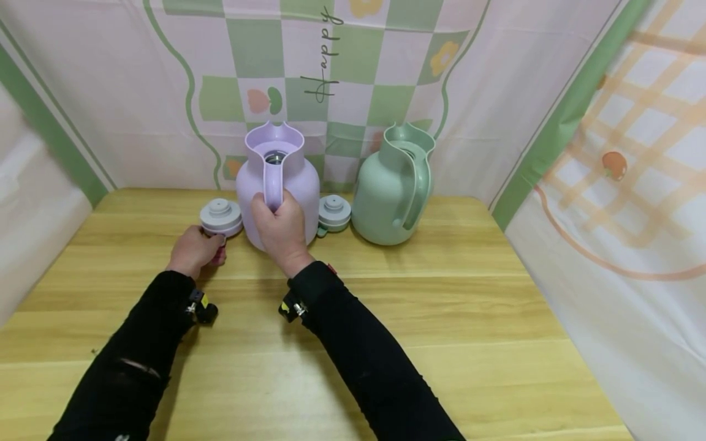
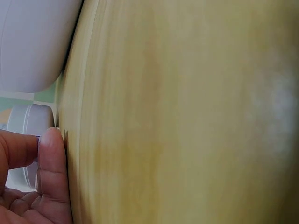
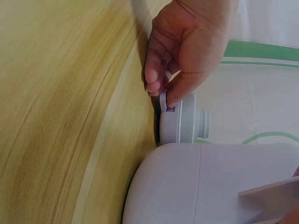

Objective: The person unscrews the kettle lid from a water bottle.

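A lavender jug (image 1: 305,193) stands upright on the wooden table with its mouth uncovered and its handle (image 1: 273,180) facing me. My right hand (image 1: 284,231) grips the lower part of that handle. To the jug's left, a grey-and-lavender lid (image 1: 220,214) sits on the tabletop. Thumb and fingers of my left hand (image 1: 193,250) pinch the small tab at its near edge, seen closely in the right wrist view, where the lid (image 3: 173,126) appears beside the jug (image 3: 168,186). In the left wrist view, the left hand's fingers (image 2: 51,158) lie low, close over the wood.
A green jug (image 1: 377,199), also uncovered, stands at right with its handle turned to the right. Between the jugs lies a second grey lid (image 1: 334,211) with a green tab. A patterned cloth (image 1: 353,55) hangs behind the table (image 1: 441,343).
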`<state>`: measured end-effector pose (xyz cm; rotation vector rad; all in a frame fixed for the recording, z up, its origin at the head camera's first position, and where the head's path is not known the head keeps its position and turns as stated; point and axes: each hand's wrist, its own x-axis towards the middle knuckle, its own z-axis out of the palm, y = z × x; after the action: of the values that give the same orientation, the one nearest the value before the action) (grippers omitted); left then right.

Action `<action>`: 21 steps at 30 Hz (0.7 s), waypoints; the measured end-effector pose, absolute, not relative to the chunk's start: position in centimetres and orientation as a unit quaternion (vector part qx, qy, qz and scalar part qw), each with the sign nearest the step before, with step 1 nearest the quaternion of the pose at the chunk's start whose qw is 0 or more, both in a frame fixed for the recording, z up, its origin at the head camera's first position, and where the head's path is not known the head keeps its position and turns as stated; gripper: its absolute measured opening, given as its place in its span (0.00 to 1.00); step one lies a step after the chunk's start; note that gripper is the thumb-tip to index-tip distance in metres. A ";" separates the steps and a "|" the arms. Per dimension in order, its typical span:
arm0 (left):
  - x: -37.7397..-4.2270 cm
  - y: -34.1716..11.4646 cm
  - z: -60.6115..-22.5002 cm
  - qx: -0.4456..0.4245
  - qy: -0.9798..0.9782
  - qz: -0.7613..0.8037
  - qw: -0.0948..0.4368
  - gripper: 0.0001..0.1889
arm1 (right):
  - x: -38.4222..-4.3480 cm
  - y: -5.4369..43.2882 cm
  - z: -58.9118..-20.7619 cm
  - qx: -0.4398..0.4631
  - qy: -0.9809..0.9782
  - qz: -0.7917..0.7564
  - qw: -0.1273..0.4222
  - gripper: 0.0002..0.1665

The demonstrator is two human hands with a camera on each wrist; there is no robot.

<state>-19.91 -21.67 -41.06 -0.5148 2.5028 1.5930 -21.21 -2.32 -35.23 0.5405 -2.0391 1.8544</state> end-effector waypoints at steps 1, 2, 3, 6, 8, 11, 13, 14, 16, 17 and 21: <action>-19.9 -21.7 -41.1 -0.170 0.831 0.526 0.066 0.26 | -21.2 -2.3 -35.2 0.190 -0.716 0.651 0.165 0.17; -19.9 -21.7 -41.1 -0.169 0.831 0.525 0.067 0.26 | -21.2 -2.2 -35.2 0.192 -0.716 0.650 0.164 0.17; -19.9 -21.6 -41.1 -0.168 0.831 0.525 0.067 0.26 | -21.2 -2.2 -35.2 0.193 -0.716 0.651 0.162 0.17; -19.8 -21.6 -41.1 -0.172 0.828 0.529 0.069 0.27 | -21.1 -2.1 -35.2 0.197 -0.713 0.654 0.158 0.17; -19.8 -21.6 -41.1 -0.175 0.823 0.536 0.069 0.28 | -21.1 -2.1 -35.2 0.199 -0.711 0.656 0.154 0.17; -19.8 -21.7 -41.1 -0.182 0.816 0.544 0.070 0.30 | -21.0 -2.0 -35.2 0.198 -0.711 0.658 0.148 0.18; -19.7 -21.7 -41.0 -0.185 0.813 0.547 0.072 0.33 | -20.9 -2.0 -35.2 0.199 -0.712 0.659 0.143 0.18; -19.7 -21.8 -41.0 -0.185 0.813 0.548 0.073 0.35 | -20.9 -1.9 -35.2 0.200 -0.711 0.659 0.140 0.17; -19.6 -21.8 -41.0 -0.188 0.812 0.548 0.074 0.38 | -20.9 -1.9 -35.2 0.204 -0.710 0.660 0.134 0.16; -19.6 -21.9 -41.0 -0.189 0.812 0.548 0.074 0.39 | -20.9 -1.8 -35.2 0.206 -0.709 0.662 0.131 0.16; -19.6 -21.9 -41.0 -0.192 0.810 0.549 0.077 0.41 | -20.9 -1.8 -35.2 0.206 -0.710 0.662 0.124 0.15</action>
<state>-19.58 -21.88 -40.96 -0.5756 2.4265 1.6460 -20.88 -1.76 -35.21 0.5999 -2.0682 1.9303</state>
